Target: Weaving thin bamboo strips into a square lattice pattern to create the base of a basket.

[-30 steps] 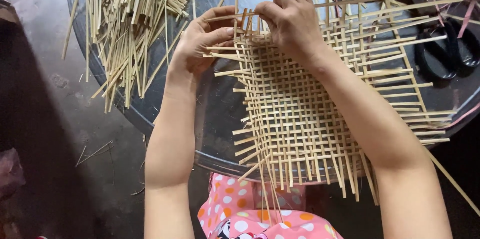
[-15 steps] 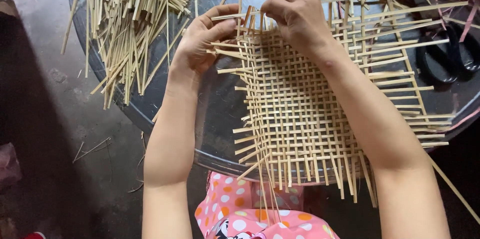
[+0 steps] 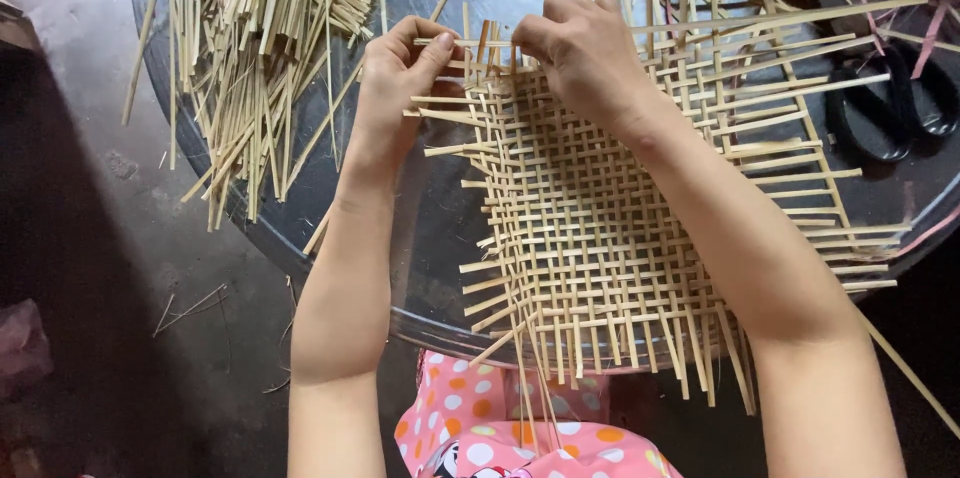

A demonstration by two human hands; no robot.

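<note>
1. A loose pile of bamboo strips (image 3: 265, 48) lies at the left of the round dark tray (image 3: 420, 238), fanned out and hanging over its rim.
2. The left hand (image 3: 400, 78) is closed in a pinch — thumb and fingers grip the end of a thin strip (image 3: 462, 42) at the mat's far left corner.
3. The woven bamboo mat (image 3: 620, 228) lies flat across the middle of the tray, its near edge overhanging the rim above pink spotted clothing (image 3: 520, 428).
4. The right hand (image 3: 585, 53) is curled shut on the mat's far edge, fingertips pressing the upright strips just beside the left hand.
5. Black scissors (image 3: 885, 103) lie at the far right — partly under the mat's loose strip ends.
</note>
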